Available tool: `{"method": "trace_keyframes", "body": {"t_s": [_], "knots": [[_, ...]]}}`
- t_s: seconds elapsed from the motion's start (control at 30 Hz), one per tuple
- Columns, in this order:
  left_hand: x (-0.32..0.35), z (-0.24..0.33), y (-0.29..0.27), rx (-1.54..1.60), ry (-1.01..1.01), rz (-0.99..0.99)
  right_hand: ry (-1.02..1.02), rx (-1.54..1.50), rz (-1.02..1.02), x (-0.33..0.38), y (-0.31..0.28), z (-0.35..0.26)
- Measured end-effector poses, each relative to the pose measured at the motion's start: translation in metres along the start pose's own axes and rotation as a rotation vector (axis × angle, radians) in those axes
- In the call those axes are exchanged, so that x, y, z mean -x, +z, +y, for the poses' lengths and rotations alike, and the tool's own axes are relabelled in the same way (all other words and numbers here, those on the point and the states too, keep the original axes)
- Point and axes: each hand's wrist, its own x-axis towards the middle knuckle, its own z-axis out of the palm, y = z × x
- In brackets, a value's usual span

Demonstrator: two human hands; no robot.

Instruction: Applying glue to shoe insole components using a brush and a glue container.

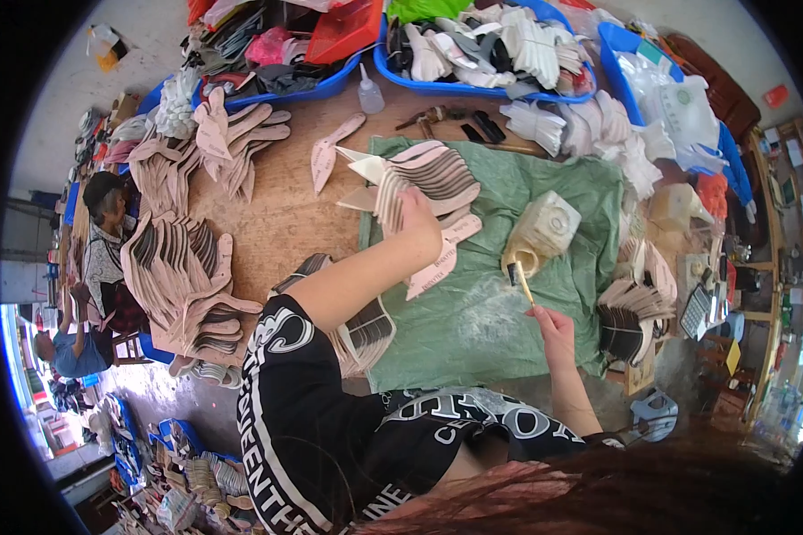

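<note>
- Two hands are at work over a green cloth [509, 312] spread on the wooden worktop [285, 214], and the cloth looks placed there to catch glue drips and keep the wood clean.
- The left hand [419, 217] is stretched out with its fingers pressed flat on a fanned stack of pale insoles [433, 174]; it seems to pin the fan in place so that each overlapped edge stays exposed, rather than gripping any one piece.
- The right hand [551, 328] is closed around the handle of a small brush [520, 278], held upright like a pen, with the bristle end at the mouth of a yellowish glue jug [540, 234].
- The glue jug lies tipped on its side on the green cloth, just beside the fanned stack, probably so the brush can reach the glue at a shallow angle.
- One loose insole piece [442, 254] lies on the cloth below the left hand, apart from the fan.
- Many more insoles stand in overlapping rows on the left part of the worktop [183, 267], spread in the same way, likely so their surfaces stay open to the air.
- Blue trays [473, 85] heaped with shoe parts line the far edge, and a small squeeze bottle [370, 92] stands upright between them.
- Another person [107, 241] sits at the left end of the worktop.
</note>
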Motion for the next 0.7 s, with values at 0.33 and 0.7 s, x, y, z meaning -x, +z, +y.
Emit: {"method": "trace_keyframes", "body": {"t_s": [0.33,0.7], "knots": [[0.024,-0.060,-0.010,0.470,0.073,0.396,-0.013,0.907,-0.059,-0.073,-0.051,-0.021],[0.233,0.007,0.078,2.710,0.054,0.026,-0.072,1.167,-0.060,-0.099,-0.014,-0.015]]}}
